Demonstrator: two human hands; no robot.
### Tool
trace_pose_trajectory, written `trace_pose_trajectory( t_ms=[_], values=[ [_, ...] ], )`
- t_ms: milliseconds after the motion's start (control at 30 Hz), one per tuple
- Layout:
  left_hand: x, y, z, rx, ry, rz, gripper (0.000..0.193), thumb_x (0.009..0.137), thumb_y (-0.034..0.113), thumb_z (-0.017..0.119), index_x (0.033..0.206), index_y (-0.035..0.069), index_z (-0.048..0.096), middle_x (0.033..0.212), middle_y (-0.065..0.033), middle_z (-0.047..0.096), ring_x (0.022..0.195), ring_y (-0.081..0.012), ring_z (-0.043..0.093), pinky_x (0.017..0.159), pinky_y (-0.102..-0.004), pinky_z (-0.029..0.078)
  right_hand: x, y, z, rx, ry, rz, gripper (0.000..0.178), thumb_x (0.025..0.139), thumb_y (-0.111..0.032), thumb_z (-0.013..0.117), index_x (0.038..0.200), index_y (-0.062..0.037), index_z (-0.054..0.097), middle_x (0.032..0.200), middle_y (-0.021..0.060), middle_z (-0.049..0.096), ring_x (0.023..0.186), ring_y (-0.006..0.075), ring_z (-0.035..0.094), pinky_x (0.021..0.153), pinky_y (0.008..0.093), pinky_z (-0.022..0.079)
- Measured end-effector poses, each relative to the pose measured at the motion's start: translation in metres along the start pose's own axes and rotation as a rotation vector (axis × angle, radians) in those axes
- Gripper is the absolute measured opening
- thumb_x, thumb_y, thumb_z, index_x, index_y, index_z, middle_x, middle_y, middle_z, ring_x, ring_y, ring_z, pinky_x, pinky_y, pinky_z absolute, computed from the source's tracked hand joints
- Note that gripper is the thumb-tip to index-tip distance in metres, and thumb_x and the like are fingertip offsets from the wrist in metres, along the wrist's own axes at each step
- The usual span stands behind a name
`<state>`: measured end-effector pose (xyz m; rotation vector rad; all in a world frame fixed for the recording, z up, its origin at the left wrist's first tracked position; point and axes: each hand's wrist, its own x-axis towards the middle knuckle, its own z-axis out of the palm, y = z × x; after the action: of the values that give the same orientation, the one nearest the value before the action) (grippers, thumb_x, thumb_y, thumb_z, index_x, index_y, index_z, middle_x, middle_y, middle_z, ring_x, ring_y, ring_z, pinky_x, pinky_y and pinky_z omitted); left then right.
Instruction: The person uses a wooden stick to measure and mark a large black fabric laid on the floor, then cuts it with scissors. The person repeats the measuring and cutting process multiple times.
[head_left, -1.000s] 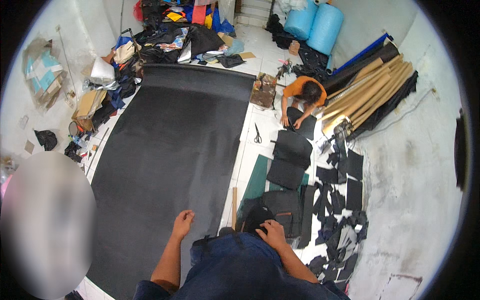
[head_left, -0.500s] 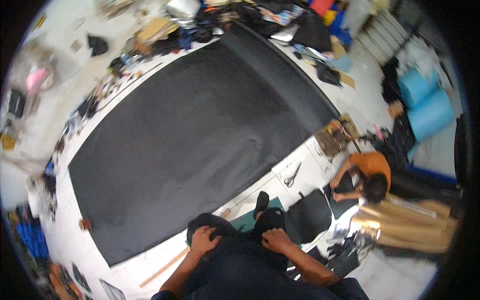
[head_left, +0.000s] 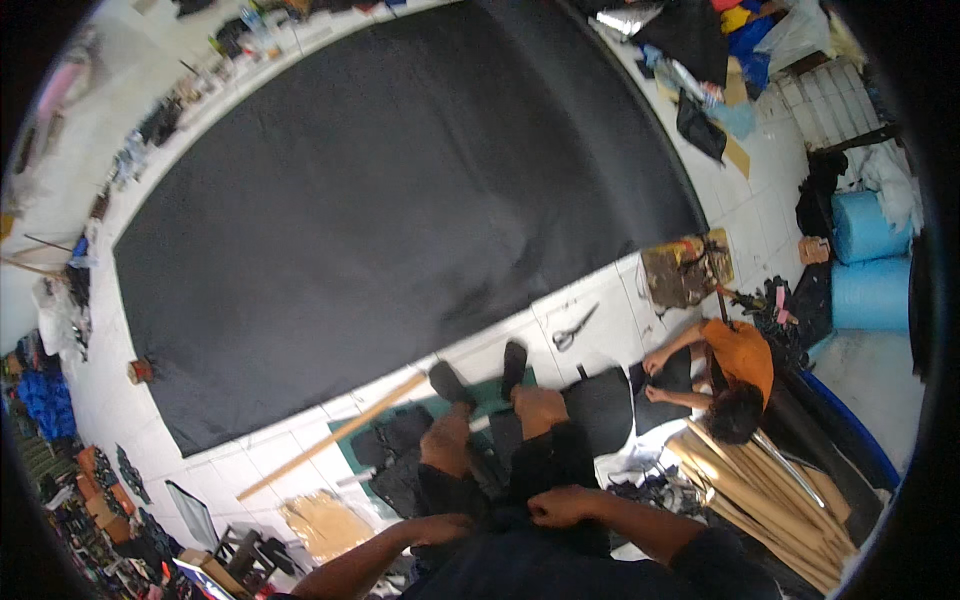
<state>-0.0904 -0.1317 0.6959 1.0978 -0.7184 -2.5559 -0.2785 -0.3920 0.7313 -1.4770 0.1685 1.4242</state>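
Note:
My left hand (head_left: 440,528) rests against my dark clothing at the waist; its fingers are blurred into the dark cloth. Close by, my right hand (head_left: 562,506) sits at the top of my dark shorts with its fingers curled in; anything inside them is hidden. Beyond my feet, a large black sheet (head_left: 400,210) lies spread over the white tiled floor. Black-handled scissors (head_left: 574,328) lie on the tiles between the sheet and a black flat piece (head_left: 600,408). A wooden stick (head_left: 335,436) lies left of my feet, beside a green mat (head_left: 350,442).
At right a person in an orange shirt (head_left: 742,362) sits low, hands on dark material. Cardboard tubes (head_left: 770,500) and blue rolls (head_left: 872,290) lie near them. A stained board (head_left: 688,270) touches the sheet's right corner. Brown paper (head_left: 325,525) lies at lower left.
My view has shifted, so the sheet sits higher and my lower legs show. Both hands have drawn back from my knees to my waist.

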Motion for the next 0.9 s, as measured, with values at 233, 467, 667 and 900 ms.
trace_pose_trajectory(
  t_ms=[233,467,667,900],
  values=[
    [0.093,-0.067,-0.224,-0.029,0.622,0.176,0.032,0.101,0.032,0.055,0.116,0.006,0.067,0.115,-0.0097,0.067,0.104,-0.0275,0.063,0.094,-0.0389,0.049,0.165,0.154,-0.198,0.040,0.329,-0.026,0.028,0.090,-0.034,0.067,0.102,-0.0091,0.071,0.105,0.0147,0.068,0.101,0.0323,0.066,0.088,0.0443,0.051],
    [0.180,-0.312,-0.452,0.441,1.873,-0.377,0.063,0.094,0.040,0.067,0.144,0.006,0.048,0.144,-0.0286,0.046,0.130,-0.0467,0.046,0.107,-0.0536,0.039,0.345,0.296,-0.440,-0.687,1.234,-0.131,0.058,0.092,-0.043,0.067,0.138,-0.0092,0.054,0.140,0.0182,0.051,0.131,0.0376,0.048,0.109,0.0503,0.038],
    [0.272,-0.321,-0.512,0.555,1.979,-0.488,0.084,0.093,0.052,0.062,0.158,0.009,0.028,0.163,-0.0298,0.013,0.150,-0.0496,0.013,0.120,-0.0609,0.011,0.462,0.320,-0.457,-0.949,1.207,-0.270,0.072,0.090,-0.058,0.062,0.148,-0.0195,0.048,0.159,0.0170,0.033,0.148,0.0393,0.027,0.121,0.0576,0.016],
    [0.297,-0.346,-0.528,0.526,2.034,-0.394,0.087,0.093,0.049,0.062,0.159,0.007,0.025,0.163,-0.0303,0.010,0.151,-0.0488,0.009,0.121,-0.0601,0.009,0.469,0.356,-0.474,-0.942,1.262,-0.167,0.076,0.083,-0.050,0.071,0.148,-0.0180,0.048,0.163,0.0174,0.027,0.150,0.0411,0.021,0.121,0.0595,0.011]
  ],
)
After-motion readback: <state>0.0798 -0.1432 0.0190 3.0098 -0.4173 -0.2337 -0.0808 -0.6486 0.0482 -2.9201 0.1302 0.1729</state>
